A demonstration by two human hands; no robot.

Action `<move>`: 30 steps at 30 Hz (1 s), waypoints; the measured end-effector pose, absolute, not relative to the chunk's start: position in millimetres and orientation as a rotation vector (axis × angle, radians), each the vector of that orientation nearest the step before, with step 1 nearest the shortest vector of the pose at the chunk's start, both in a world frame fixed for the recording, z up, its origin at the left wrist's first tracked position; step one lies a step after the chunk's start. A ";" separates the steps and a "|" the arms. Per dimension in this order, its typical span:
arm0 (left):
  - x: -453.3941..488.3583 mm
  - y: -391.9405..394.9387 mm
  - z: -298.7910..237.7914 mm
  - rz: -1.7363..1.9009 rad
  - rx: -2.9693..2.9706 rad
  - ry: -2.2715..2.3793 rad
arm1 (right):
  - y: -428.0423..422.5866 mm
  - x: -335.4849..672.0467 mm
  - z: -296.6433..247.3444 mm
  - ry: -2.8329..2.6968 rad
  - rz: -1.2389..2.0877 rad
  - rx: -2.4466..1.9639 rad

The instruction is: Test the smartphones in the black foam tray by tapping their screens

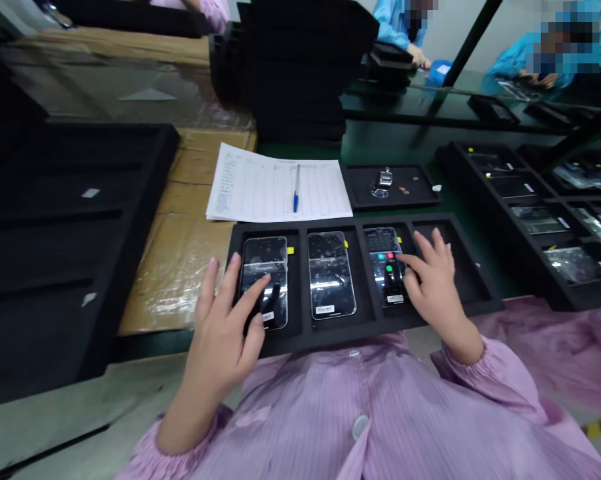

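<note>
Three smartphones lie face up in separate compartments of a black foam tray (pixel 305 333) in front of me. My left hand (pixel 225 327) is open over the left phone (pixel 280 287), its index fingertip at the dark screen. Between my hands lies the middle phone (pixel 331 273), also dark, with a white label near its bottom edge. The right phone (pixel 380 247) is lit, showing blue, red and green round icons. My right hand (pixel 438 283) is open beside it, index fingertip at the screen by the red icon. Yellow tabs stick out at the phones' upper right.
Behind the tray lie printed sheets (pixel 260 190) with a blue pen (pixel 296 190) and a small tray (pixel 353 190) holding a metal tally counter (pixel 384 179). A large black foam tray (pixel 45 247) stands left; phone-filled trays (pixel 540 193) stand right. People in blue work at the back.
</note>
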State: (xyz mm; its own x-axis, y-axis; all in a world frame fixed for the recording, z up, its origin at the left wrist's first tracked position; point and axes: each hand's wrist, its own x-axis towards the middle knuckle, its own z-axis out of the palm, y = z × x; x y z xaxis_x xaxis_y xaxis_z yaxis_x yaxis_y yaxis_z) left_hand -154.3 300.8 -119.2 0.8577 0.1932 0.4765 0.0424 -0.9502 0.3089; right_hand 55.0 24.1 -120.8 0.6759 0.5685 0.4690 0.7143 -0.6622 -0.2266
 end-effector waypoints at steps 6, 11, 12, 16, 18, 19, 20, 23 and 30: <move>-151.6 305.0 -120.9 0.774 2.772 0.140 | 27.1 51.7 -127.6 -1.001 -0.488 -2.481; -150.7 307.4 -122.9 0.793 2.773 0.167 | 16.2 51.3 -127.2 -0.907 -0.591 -2.275; -150.6 307.6 -123.0 0.789 2.773 0.175 | 14.6 51.3 -127.8 -0.898 -0.595 -2.247; -149.8 306.6 -121.4 0.776 2.771 0.199 | 13.0 50.0 -128.9 -0.892 -0.571 -2.197; -149.2 305.1 -119.8 0.777 2.763 0.217 | 13.4 49.1 -127.9 -0.898 -0.535 -2.198; -148.8 304.3 -119.1 0.771 2.762 0.225 | 13.5 48.8 -127.2 -0.903 -0.516 -2.202; -148.5 303.4 -118.4 0.764 2.765 0.233 | 13.5 48.6 -126.5 -0.911 -0.498 -2.206; -148.2 301.5 -117.0 0.748 2.779 0.245 | 13.1 48.7 -125.2 -0.964 -0.445 -2.234; -149.7 299.0 -115.4 0.730 2.795 0.274 | 12.7 49.6 -125.2 -0.994 -0.413 -2.286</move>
